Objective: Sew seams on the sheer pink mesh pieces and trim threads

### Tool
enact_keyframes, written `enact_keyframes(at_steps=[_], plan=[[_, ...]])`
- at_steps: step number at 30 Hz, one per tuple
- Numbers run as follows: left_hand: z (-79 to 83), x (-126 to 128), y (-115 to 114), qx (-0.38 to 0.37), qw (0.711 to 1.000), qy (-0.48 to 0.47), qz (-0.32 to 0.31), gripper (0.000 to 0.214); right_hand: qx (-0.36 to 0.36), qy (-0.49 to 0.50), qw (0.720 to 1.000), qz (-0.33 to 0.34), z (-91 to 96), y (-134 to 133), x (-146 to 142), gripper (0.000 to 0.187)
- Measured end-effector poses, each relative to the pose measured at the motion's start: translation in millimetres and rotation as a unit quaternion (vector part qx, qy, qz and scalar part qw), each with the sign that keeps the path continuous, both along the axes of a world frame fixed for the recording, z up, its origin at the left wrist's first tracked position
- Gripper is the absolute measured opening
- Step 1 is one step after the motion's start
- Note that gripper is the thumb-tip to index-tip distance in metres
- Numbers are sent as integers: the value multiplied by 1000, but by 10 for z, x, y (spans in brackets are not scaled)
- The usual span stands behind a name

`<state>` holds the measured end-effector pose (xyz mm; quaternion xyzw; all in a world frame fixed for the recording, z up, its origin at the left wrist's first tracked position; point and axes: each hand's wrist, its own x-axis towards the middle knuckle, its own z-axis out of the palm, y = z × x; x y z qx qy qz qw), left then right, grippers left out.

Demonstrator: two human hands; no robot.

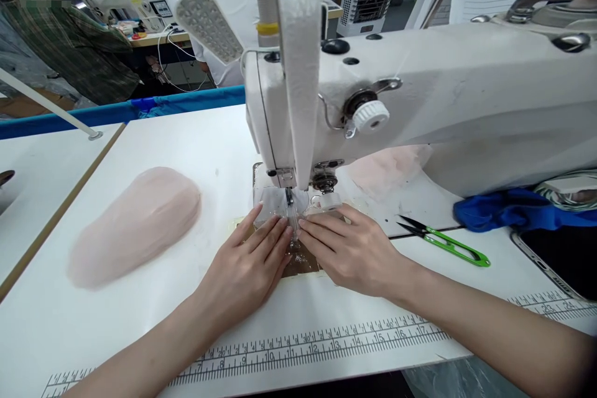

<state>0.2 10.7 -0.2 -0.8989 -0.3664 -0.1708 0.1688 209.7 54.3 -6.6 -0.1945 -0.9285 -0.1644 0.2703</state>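
Left hand [249, 262] and right hand [361, 250] lie flat, neither grip visibly pinching anything, presser foot [290, 200] between them toward 12 o'clock. Fingertips [303, 224] creeping inward could end up under it.

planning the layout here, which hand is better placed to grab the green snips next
The right hand, probably: the green snips lie to its right, close to the wrist. The left hand would have to reach across it.
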Motion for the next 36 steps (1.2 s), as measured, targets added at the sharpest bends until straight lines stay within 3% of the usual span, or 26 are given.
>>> enact_keyframes(at_steps=[13, 19, 36], plan=[[-44, -49, 146, -14, 1000, -14, 19, 32, 5, -9, 1000, -26, 20, 90, -33, 32], [-71, -63, 209, -29, 999, -19, 32, 36, -23, -22, 998, -45, -2, 150, -60, 29], [-49, -47, 189, -14, 999, -21, 43, 37, -15, -31, 997, -70, -18, 169, -55, 29]])
